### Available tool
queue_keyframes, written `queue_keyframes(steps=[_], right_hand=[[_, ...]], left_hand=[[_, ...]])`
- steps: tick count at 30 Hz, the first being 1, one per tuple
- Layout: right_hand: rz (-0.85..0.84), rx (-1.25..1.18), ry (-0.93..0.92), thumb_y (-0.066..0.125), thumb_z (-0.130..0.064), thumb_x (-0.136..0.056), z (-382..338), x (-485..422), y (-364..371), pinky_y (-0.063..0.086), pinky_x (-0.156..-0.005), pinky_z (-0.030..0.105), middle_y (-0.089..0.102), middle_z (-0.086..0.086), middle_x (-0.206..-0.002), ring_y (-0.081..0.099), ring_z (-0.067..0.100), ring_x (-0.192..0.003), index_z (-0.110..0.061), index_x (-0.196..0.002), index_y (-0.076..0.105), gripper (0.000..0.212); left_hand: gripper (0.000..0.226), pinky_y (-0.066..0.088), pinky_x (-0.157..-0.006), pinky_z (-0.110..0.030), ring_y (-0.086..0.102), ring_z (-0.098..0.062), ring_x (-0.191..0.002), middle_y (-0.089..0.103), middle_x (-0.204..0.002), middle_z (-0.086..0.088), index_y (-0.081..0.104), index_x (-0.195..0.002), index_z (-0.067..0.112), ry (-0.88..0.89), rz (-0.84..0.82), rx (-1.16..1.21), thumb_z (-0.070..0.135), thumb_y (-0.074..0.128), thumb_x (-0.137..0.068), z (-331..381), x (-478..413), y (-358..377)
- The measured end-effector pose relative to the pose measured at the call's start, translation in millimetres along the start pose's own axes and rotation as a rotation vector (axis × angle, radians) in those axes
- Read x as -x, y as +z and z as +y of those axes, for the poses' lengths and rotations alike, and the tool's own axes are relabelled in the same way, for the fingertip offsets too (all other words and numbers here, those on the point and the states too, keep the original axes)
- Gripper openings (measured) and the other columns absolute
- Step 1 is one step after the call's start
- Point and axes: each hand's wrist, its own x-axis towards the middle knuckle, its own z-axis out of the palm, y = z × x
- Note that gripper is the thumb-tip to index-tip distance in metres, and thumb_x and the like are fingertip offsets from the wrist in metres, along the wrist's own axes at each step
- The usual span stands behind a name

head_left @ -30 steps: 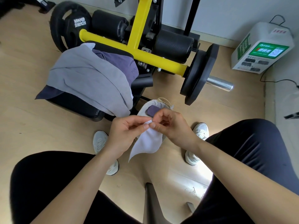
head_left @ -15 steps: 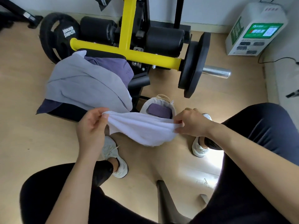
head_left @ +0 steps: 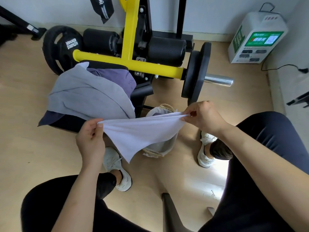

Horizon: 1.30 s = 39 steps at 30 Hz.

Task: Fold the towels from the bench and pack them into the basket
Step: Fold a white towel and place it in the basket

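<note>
White cloth towel hangs stretched in the air between the two hands, its top edge pulled into a nearly straight line and its lower part drooping to a point near the left shoe. The left hand pinches one top corner between thumb and curled fingers. The right hand pinches the other top corner the same way, a little higher. The towel hangs in front of a small round fabric basket with a rope rim, which stands on the pale wooden floor between the person's white sneakers. Only a sliver of something purple shows inside the basket, behind the towel's top edge.

To the left, the black padded desk carries a heap of unfolded cloth: a large grey towel on top, a purple towel under it toward the back, and a dark navy towel poking out at the front left edge. Behind the desk stands a yellow steel machine frame with a black weight plate on its right end. A white box with a green screen sits by the wall.
</note>
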Motion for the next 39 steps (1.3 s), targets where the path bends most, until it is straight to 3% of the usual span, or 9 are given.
queue_keyframes(steps=[2, 4, 6, 9, 12, 17, 22, 29, 39], right_hand=[[0.057, -0.07, 0.014, 0.08, -0.012, -0.08, -2.0, -1.8, -4.2, 0.048, -0.068, 0.016, 0.072, -0.002, -0.084, 0.061, 0.012, -0.072, -0.016, -0.087, 0.078, 0.008], [0.16, -0.183, 0.0, 0.077, -0.006, -0.081, -5.2, -2.3, -7.3, 0.048, -0.068, 0.02, 0.069, -0.003, -0.083, 0.059, 0.011, -0.071, -0.02, -0.088, 0.074, 0.016], [0.253, -0.272, 0.005, 0.075, -0.006, -0.083, -8.1, -1.5, -11.0, 0.051, -0.072, 0.022, 0.067, -0.001, -0.085, 0.058, 0.013, -0.074, -0.017, -0.107, 0.069, 0.027], [0.248, -0.127, 0.059, 0.071, -0.009, -0.085, -1.8, -4.2, -10.5, 0.049, -0.072, 0.023, 0.069, 0.002, -0.09, 0.061, 0.017, -0.079, -0.015, -0.107, 0.073, 0.023], [0.071, -0.067, 0.232, 0.07, -0.009, -0.084, 11.8, -7.9, -5.0, 0.043, -0.067, 0.023, 0.07, 0.001, -0.083, 0.064, 0.019, -0.081, -0.016, -0.089, 0.077, 0.011], [0.155, -0.641, 0.439, 0.072, -0.009, -0.089, 8.5, -12.1, -7.6, 0.049, -0.061, 0.019, 0.066, 0.002, -0.074, 0.059, 0.002, -0.06, -0.005, -0.087, 0.069, 0.006], [0.186, -0.768, 0.579, 0.078, -0.016, -0.085, 8.6, -15.6, -2.6, 0.06, -0.075, 0.043, 0.072, 0.011, -0.086, 0.066, 0.02, -0.075, -0.004, -0.087, 0.073, 0.013], [0.332, -0.788, 0.631, 0.078, -0.019, -0.082, -1.3, -14.8, 3.3, 0.059, -0.074, 0.051, 0.069, 0.008, -0.079, 0.062, 0.021, -0.072, -0.014, -0.074, 0.071, 0.012], [0.222, -0.9, 0.498, 0.074, -0.013, -0.087, -44.5, 5.1, 20.0, 0.058, -0.075, 0.054, 0.068, 0.032, -0.092, 0.062, 0.024, -0.074, 0.004, -0.089, 0.07, 0.018]], left_hand=[[0.014, 0.056, -0.096, -0.055, 0.068, -0.023, -0.097, 0.071, -0.101, -0.008, 0.067, -0.106, 0.017, -0.027, -0.006, 0.033, 0.009, 0.058, -0.1, -1.2, -1.9, 3.7], [0.014, 0.057, -0.096, -0.044, 0.069, -0.023, -0.101, 0.071, -0.101, -0.003, 0.066, -0.106, 0.018, -0.022, 0.001, 0.087, 0.009, 0.056, -0.102, 4.2, 0.2, 7.7], [0.019, 0.056, -0.095, -0.032, 0.069, -0.016, -0.103, 0.071, -0.104, 0.001, 0.065, -0.102, 0.025, 0.052, 0.045, 0.149, 0.009, 0.055, -0.102, 12.9, 3.5, 10.8], [0.026, 0.052, -0.091, -0.021, 0.067, -0.007, -0.099, 0.069, -0.102, 0.005, 0.06, -0.1, 0.032, 0.139, 0.005, 0.132, 0.008, 0.054, -0.103, 10.5, 4.4, 12.6], [0.027, 0.051, -0.087, -0.026, 0.067, -0.017, -0.1, 0.068, -0.097, 0.009, 0.062, -0.096, 0.033, 0.01, -0.131, 0.038, 0.008, 0.056, -0.102, -2.0, 4.5, 19.8], [0.022, 0.053, -0.099, -0.037, 0.069, -0.016, -0.106, 0.073, -0.109, -0.004, 0.068, -0.104, 0.035, -0.056, -0.132, 0.093, 0.015, 0.061, -0.1, -6.1, 3.3, 20.0], [0.017, 0.059, -0.086, -0.027, 0.072, -0.007, -0.094, 0.074, -0.094, 0.01, 0.072, -0.095, 0.025, -0.186, -0.1, 0.199, 0.011, 0.063, -0.1, -0.1, 6.3, 22.9], [0.018, 0.056, -0.066, -0.023, 0.066, -0.016, -0.08, 0.068, -0.088, -0.002, 0.068, -0.086, 0.02, -0.223, -0.085, 0.274, 0.008, 0.06, -0.099, 13.6, 9.7, 23.5], [0.012, 0.064, -0.077, -0.036, 0.072, -0.017, -0.086, 0.076, -0.086, -0.003, 0.072, -0.094, 0.011, -0.219, -0.232, 0.341, 0.005, 0.062, -0.098, 31.4, 42.5, 41.0]])
